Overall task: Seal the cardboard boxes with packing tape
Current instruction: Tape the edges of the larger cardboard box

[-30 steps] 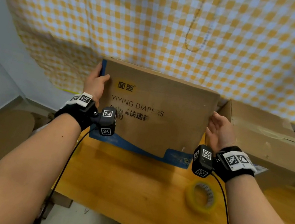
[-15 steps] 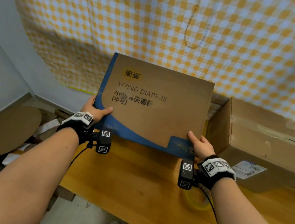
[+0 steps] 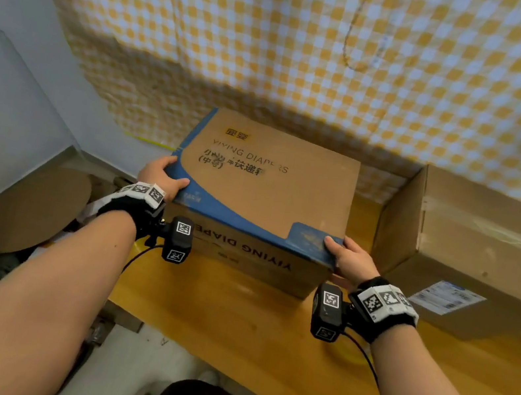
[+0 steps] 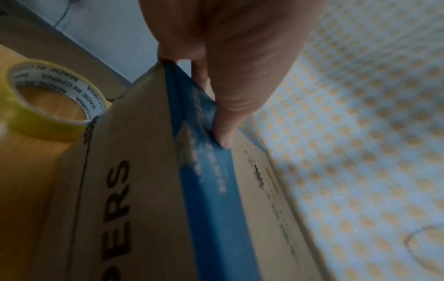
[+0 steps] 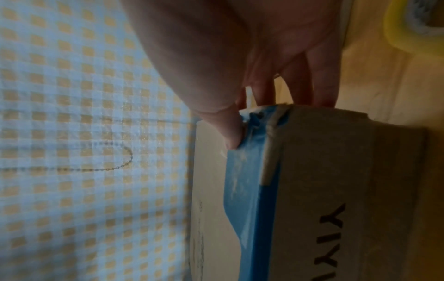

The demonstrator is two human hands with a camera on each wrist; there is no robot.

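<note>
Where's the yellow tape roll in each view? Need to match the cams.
Head: tape roll low right on the table, mostly hidden behind the right wrist.
Left wrist: far left, beside the diaper box.
Right wrist: top right corner.
Shared landmark: the diaper box's blue edge.

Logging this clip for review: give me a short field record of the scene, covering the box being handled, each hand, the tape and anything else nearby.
box in hand: diaper box, printed face up, on the wooden table
left hand: grips near-left top corner, thumb on blue band
right hand: grips near-right top corner
tape roll: yellow, lying on table beside the box, untouched
tape on diaper box: none visible
other: second cardboard box at right; checked cloth behind
</note>
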